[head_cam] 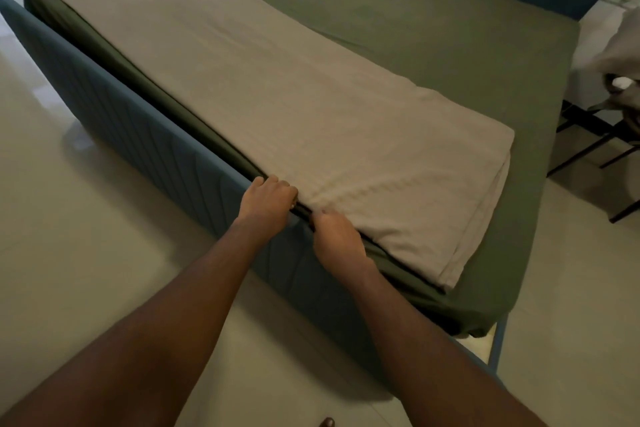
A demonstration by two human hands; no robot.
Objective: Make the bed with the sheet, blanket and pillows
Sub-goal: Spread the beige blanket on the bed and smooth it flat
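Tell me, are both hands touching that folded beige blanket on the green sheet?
Touching. The head view shows the left hand and right hand closed on the folded beige blanket's near edge.

From my feed I see a plain beige-grey blanket (277,87) lying on an olive-green sheet (433,28). The bed frame (145,135) is teal-blue with a ribbed, wavy stitched pattern. The floor (69,236) is pale cream.

Both bare arms reach forward, side by side. The left hand (268,196) curls knuckles-up, fingers tucked under; the right hand (337,239) is fisted just beside it, its grip closed.
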